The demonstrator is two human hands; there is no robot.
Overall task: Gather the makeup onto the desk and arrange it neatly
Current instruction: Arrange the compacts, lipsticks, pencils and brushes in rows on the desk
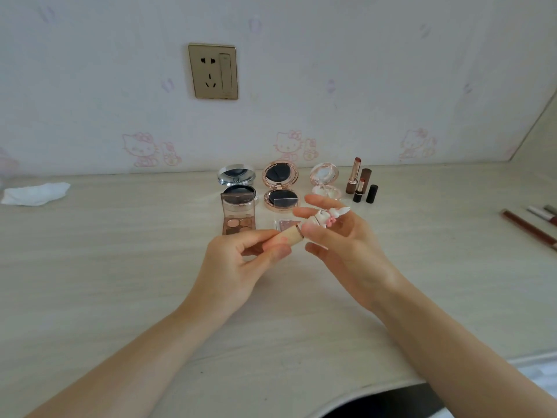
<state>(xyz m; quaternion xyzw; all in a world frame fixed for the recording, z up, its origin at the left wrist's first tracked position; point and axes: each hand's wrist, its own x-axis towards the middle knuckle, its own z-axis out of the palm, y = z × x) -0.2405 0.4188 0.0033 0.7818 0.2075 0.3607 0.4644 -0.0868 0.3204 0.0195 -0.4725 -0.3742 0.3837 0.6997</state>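
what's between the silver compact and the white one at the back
In the head view, the open rose-gold compact stands between the silver compact and the white compact.

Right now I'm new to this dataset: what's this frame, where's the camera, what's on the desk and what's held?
There is no robot: these are a person's two bare hands, seen by one wide-angle camera worn on the head, looking forward and down.

The left hand grips a beige lipstick tube. The right hand holds its ornate white cap in its fingers, pulled apart from the tube.

On the desk, by the wall, three round compacts stand open: silver, rose-gold, pearly white. In front lies an open eyeshadow palette. Two uncapped lipsticks stand at the right beside their caps. Pencils lie at far right, a crumpled tissue at far left.
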